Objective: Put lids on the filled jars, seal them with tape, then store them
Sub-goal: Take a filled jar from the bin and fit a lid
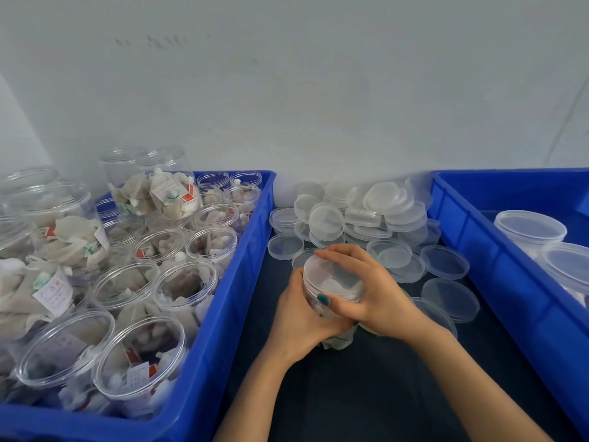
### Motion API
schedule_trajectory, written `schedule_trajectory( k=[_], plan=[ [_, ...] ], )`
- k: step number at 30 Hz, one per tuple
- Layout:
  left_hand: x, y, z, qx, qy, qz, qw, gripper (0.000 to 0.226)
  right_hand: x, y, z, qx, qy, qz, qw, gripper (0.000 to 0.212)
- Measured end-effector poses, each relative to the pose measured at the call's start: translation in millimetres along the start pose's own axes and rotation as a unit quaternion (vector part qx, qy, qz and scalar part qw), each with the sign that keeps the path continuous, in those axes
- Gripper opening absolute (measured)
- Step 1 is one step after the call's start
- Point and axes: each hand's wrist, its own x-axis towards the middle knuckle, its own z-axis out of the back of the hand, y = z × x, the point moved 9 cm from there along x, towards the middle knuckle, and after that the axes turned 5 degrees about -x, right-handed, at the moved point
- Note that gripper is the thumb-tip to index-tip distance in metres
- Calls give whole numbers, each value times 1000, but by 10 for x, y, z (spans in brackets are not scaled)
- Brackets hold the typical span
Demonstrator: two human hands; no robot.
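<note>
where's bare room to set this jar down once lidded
Free: the dark surface nearest you, between the bins, and the far end of the right bin. Crowded: the lid pile beyond the held jar, and the left bin, packed with open jars.

Both bare forearms (pixel 462 378) are stretched forward from the near edge. The left hand (pixel 298 317) is cupped round a clear plastic jar (pixel 318 311); the right hand (pixel 374 293) is curled over its clear round lid (pixel 331 275).
</note>
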Motion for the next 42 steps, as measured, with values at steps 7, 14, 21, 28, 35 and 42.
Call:
schedule_trajectory(
  k=[7, 14, 21, 28, 35, 42],
  plan=[
    [-45, -190, -54, -109, 81, -11, 991, 72, 45, 42, 60, 114, 68, 7, 991, 60],
    [-98, -94, -182, -197, 169, 76, 963, 82, 0, 14, -3, 218, 97, -15, 971, 58],
    [-76, -106, -191, -171, 146, 74, 972, 71, 11, 67, 30, 234, 131, -29, 963, 42],
    [-250, -339, -303, -351, 212, 118, 904, 57, -25, 142, -10, 288, 97, 5, 953, 47],
    [-235, -370, -115, -384, 197, 29, 902, 54, -34, 352, -84, 310, 154, 18, 938, 47],
    [-129, -175, -178, -214, 133, 27, 967, 81, 18, 196, 56, 228, 88, -54, 968, 39]
  ],
)
